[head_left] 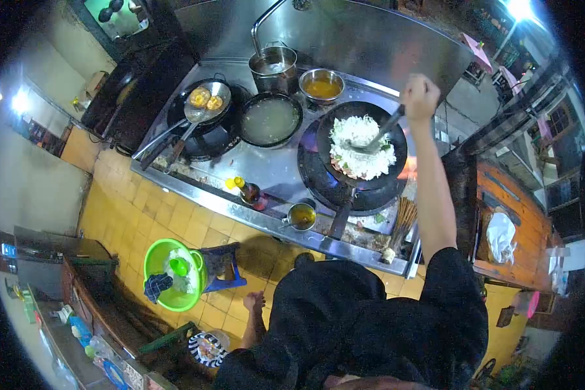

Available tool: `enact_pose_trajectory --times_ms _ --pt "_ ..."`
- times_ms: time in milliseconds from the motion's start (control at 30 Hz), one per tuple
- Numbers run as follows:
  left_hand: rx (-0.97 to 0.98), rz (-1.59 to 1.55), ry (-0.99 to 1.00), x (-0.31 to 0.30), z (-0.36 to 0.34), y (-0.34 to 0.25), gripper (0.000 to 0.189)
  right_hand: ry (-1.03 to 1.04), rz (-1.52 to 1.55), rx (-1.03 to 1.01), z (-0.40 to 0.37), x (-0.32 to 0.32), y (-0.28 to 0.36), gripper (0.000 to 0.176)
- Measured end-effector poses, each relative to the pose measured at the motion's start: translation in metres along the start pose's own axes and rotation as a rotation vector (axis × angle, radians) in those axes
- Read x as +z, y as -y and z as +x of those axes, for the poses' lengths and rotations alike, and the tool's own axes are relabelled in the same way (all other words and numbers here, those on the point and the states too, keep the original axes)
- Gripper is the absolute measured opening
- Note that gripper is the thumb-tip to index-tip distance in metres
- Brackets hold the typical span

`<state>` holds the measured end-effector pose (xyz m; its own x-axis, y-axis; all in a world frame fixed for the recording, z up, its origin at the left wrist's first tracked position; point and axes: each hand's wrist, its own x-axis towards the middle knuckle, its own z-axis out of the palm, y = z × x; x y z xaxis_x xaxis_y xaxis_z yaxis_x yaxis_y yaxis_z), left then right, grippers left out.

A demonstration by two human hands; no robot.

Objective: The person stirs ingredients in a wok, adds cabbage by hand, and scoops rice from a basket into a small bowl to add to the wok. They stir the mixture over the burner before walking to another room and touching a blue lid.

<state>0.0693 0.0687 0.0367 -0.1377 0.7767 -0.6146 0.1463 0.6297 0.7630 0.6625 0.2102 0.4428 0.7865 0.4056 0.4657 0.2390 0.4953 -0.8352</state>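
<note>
My right hand (420,97) is closed around the dark handle of a ladle (365,145), raised over the right side of the stove. The ladle's head is down in a mound of white food that looks like rice (361,130), with green and reddish bits at its edges. That food lies in a black wok (396,127), whose handle points toward me. Low at my left side hangs my left hand (255,301), fingers curled, with nothing visible in it. It is apart from the stove and nearest to a green bucket (151,260) and a blue stool (226,283).
Left on the stove (276,162), a strainer (205,112) with fried pieces rests over another wok. Beside it stand a pan of cloudy liquid (270,120), a steel pot (273,71) and a bowl of yellow liquid (322,86). A yellow-capped bottle (250,194) and metal cup (301,216) line the front edge.
</note>
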Motion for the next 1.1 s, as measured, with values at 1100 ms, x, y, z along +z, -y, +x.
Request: enact_pose_trajectory --times_ms 1100 --pt "0.399 1.003 0.013 0.009 0.016 -0.009 0.041 -0.072 0.020 -0.032 -0.022 -0.012 0.003 0.032"
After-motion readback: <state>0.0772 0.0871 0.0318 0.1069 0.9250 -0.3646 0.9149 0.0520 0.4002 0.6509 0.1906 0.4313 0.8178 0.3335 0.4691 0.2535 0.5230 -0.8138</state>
